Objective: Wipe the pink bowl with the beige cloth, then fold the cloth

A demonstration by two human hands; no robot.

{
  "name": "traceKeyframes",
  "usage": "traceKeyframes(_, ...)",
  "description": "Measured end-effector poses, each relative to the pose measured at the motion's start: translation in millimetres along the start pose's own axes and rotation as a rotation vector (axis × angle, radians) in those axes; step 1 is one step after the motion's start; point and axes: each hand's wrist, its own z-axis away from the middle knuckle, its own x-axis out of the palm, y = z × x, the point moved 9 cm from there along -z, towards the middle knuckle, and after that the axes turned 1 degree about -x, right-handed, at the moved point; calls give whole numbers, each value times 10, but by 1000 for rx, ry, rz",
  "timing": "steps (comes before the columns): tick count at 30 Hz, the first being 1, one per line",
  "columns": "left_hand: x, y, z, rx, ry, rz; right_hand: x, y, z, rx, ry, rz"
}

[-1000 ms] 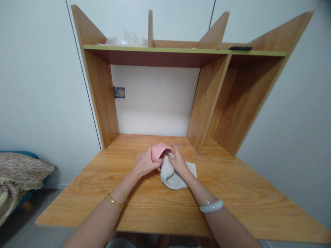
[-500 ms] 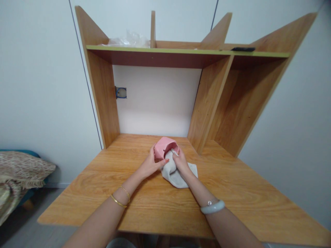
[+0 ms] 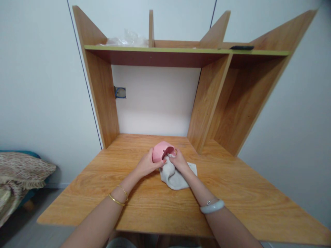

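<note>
A pink bowl-like container with notches in its rim is tipped on its side, its opening facing me and to the right. My left hand grips it from the left, thumb at the lower rim. A light grey cloth runs from the mouth of the container down onto the desk. My right hand is closed on the cloth at the opening, with some fingertips hidden inside the rim.
The wooden desk carries a hutch with an upper shelf. On that shelf lie a clear plastic bag and a dark flat object. A blue seat with a patterned throw stands at the left.
The container has dropped slightly and turned a little in my left hand. My right hand has shifted slightly left with the cloth, still at the opening.
</note>
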Motion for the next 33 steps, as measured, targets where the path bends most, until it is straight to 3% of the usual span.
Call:
traceKeyframes(3,16,10,9,-7,-22,-77,-115,16,-11,75,45,74)
traceKeyframes(7,-29,60,14,-19,-17,-171,-200,-155,11,10,80,163)
traceKeyframes(16,-148,125,7,-44,8,-315,-80,-309,110,-81,-3,126)
traceKeyframes(19,-130,65,-2,-42,9,-250,-78,-242,86,-58,7,36)
traceKeyframes(26,-78,91,-30,82,26,142,-84,-26,-17,10,66,-216)
traceKeyframes(33,31,48,-33,33,-15,291,-11,42,-37,45,38,-370)
